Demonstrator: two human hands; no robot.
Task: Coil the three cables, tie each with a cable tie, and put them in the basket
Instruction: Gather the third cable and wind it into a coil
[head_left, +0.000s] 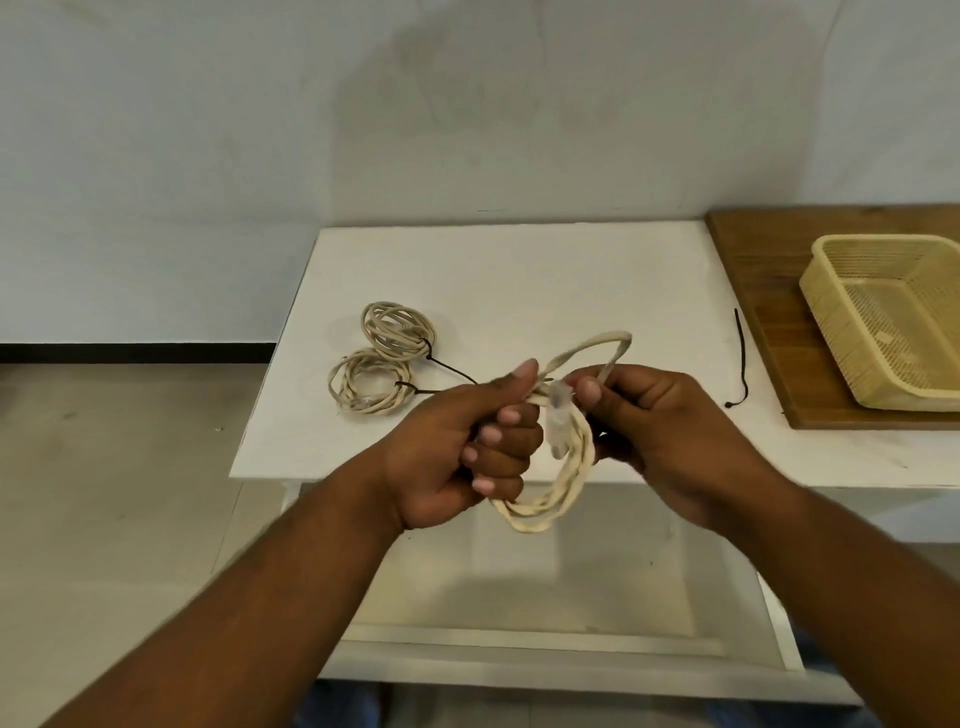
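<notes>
My left hand (467, 441) grips a coiled beige cable (556, 499) above the front edge of the white table (519, 270). My right hand (654, 426) pinches the cable's last loop and its clear plug end (558, 421) beside the coil. Two other beige cables lie coiled on the table's left part: a farther coil (397, 332) and a nearer coil (366, 387), each with a black tie around it. A loose black cable tie (740, 358) lies at the table's right side. The yellow mesh basket (831, 291) stands at the far right.
The basket rests on a brown wooden board (753, 270) that adjoins the white table on the right. A pale wall runs behind the table. Grey floor lies to the left, with a dark skirting strip (135, 353) along the wall.
</notes>
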